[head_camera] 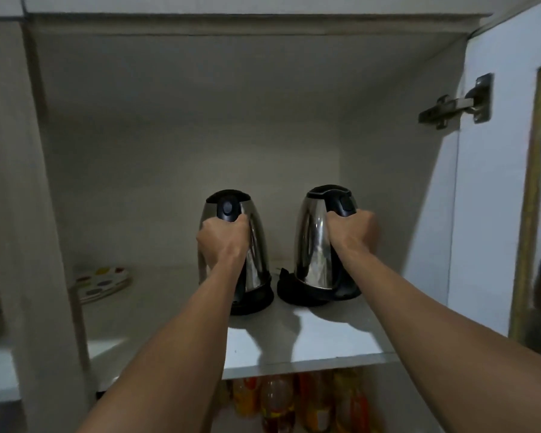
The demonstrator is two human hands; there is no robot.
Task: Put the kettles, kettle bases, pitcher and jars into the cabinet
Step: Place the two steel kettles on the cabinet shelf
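Kettles on the cabinet shelf [310, 342] are gripped by their handles: left kettle [253, 245] by left hand [221, 239], right kettle [313, 242] by right hand [352, 231], each seated on a black base [294, 293].

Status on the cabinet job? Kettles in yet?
Done: both bases are on the cabinet shelf, left base and right base. In hand: left hand grips the left kettle and right hand the right kettle, each standing on its base, not released. Left: pitcher and jars, not in view.
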